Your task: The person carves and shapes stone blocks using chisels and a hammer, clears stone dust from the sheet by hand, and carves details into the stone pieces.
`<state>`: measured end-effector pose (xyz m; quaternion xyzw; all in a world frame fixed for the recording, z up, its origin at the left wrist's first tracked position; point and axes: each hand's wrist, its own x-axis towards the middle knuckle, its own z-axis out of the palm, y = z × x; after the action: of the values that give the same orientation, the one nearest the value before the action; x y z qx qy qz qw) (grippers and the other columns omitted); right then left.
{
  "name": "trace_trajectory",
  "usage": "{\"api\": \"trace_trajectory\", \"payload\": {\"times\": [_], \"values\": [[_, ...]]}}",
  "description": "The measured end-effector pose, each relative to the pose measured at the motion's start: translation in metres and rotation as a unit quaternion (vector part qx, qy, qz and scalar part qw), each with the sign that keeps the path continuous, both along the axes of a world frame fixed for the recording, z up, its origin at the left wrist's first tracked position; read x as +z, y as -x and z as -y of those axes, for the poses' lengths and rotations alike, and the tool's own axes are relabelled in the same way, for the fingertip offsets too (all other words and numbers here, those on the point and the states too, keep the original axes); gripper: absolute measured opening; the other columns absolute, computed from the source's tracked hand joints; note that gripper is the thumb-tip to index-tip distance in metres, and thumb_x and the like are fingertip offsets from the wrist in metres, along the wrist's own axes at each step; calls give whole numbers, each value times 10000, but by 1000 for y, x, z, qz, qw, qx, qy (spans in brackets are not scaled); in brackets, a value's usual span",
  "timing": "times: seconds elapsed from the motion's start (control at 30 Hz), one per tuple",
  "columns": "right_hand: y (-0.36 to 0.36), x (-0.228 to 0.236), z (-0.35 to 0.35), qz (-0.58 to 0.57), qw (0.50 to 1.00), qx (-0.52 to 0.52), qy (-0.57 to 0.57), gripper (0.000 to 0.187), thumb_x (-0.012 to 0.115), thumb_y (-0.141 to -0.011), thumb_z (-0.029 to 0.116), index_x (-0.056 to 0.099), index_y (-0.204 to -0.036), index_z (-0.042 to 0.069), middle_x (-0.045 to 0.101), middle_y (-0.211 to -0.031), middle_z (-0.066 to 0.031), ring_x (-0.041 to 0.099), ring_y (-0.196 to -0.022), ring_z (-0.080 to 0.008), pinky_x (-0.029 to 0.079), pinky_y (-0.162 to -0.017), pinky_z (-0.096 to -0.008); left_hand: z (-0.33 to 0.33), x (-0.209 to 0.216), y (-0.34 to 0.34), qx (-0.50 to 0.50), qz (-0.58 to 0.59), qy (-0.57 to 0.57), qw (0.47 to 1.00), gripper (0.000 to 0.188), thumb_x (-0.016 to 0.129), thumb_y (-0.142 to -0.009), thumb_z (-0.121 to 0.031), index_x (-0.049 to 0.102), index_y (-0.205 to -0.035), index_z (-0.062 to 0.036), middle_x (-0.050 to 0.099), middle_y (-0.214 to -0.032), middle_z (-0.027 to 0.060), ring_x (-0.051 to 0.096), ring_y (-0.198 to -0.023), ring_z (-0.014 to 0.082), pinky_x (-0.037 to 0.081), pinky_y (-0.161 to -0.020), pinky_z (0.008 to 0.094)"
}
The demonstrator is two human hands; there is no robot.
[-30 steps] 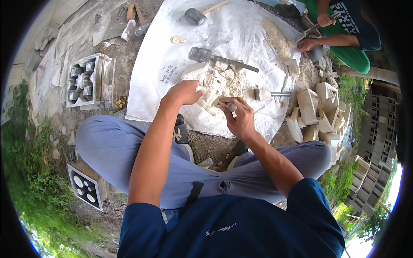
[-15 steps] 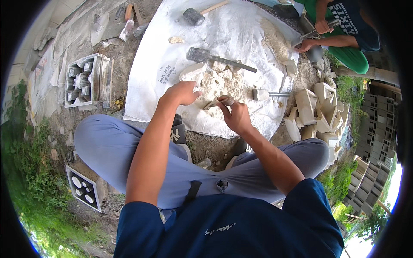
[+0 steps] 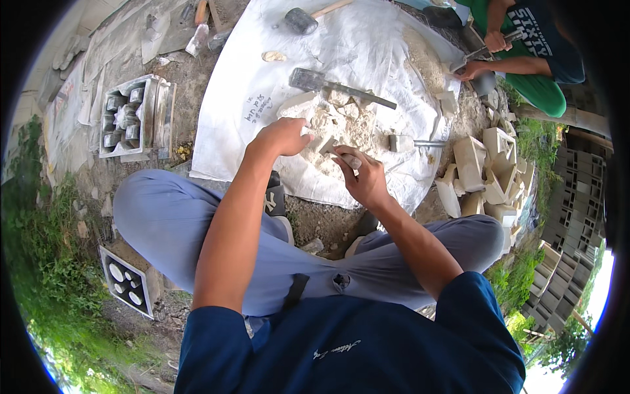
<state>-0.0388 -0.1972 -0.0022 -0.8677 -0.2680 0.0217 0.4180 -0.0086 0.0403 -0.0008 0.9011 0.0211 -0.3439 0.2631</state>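
Pale crumbly rubble (image 3: pixel 351 125) lies heaped on a white sheet (image 3: pixel 230 141) in front of me. My right hand (image 3: pixel 364 178) is closed round the handle of a small flat-bladed hand tool (image 3: pixel 327 145), its blade over the near side of the heap. My left hand (image 3: pixel 282 136) is at the heap's left edge with its fingers curled; what they hold, if anything, is hidden. Just beyond it rests a large pale chunk (image 3: pixel 298 105). A dark-headed hammer with a long bar handle (image 3: pixel 308 79) lies across the heap's far side.
A black mallet (image 3: pixel 302 21) and a small hammer (image 3: pixel 401 143) lie on the sheet. Pale hollow blocks (image 3: pixel 470 164) are piled at right. A mould tray (image 3: pixel 125 152) stands at left, a white-circled panel (image 3: pixel 128 289) below it. A co-worker's hands (image 3: pixel 495 43) grip a metal tool at upper right.
The flat tool in my right hand has turned, its blade now pointing up and left over the rubble. My left hand has stayed near the same spot. The whole view has shifted slightly.
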Motion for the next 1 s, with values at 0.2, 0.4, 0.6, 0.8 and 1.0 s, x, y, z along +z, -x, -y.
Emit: {"api": "trace_trajectory", "payload": {"times": [0.2, 0.4, 0.6, 0.8, 1.0], "values": [[-10, 0, -7, -22, 999, 10, 45, 234, 716, -915, 194, 654, -1113, 86, 732, -857, -154, 701, -673, -350, 556, -586, -403, -6, -5, 5, -1, 9, -9, 1000, 519, 550, -1000, -400, 545, -1375, -41, 604, -1331, 223, 572, -1242, 376, 468, -1034, 457], [-9, -6, 3, -49, 995, 14, 88, 223, 736, -902, 166, 660, -1091, 75, 735, -866, -152, 712, -668, -320, 549, -568, -383, -2, -2, 2, -3, 2, -9, 1000, 521, 552, -1001, -403, 540, -1381, -47, 597, -1342, 221, 566, -1249, 374, 463, -1040, 455], [-3, 4, -1, 27, 999, -6, -43, 187, 731, -904, 149, 671, -1074, 103, 725, -772, -134, 704, -635, -326, 550, -555, -386, 0, 4, 0, 1, 3, 5, 1000, 531, 548, -1001, -409, 536, -1384, -40, 595, -1340, 230, 567, -1247, 378, 465, -1037, 456], [-3, 1, -8, 7, 1000, 16, 11, 187, 731, -905, 155, 658, -1043, 52, 737, -802, -121, 713, -660, -320, 560, -574, -389, -6, -5, 4, -2, -11, -3, 1000, 532, 554, -996, -409, 543, -1365, -27, 605, -1319, 242, 580, -1223, 385, 470, -1025, 458], [-4, -5, 8, -30, 997, 2, 64, 179, 725, -915, 156, 662, -1049, 56, 744, -874, -139, 725, -692, -316, 567, -595, -380, 0, -6, -1, -3, -2, 2, 1000, 529, 554, -995, -415, 553, -1349, -22, 610, -1307, 245, 584, -1215, 387, 471, -1020, 458]]}}
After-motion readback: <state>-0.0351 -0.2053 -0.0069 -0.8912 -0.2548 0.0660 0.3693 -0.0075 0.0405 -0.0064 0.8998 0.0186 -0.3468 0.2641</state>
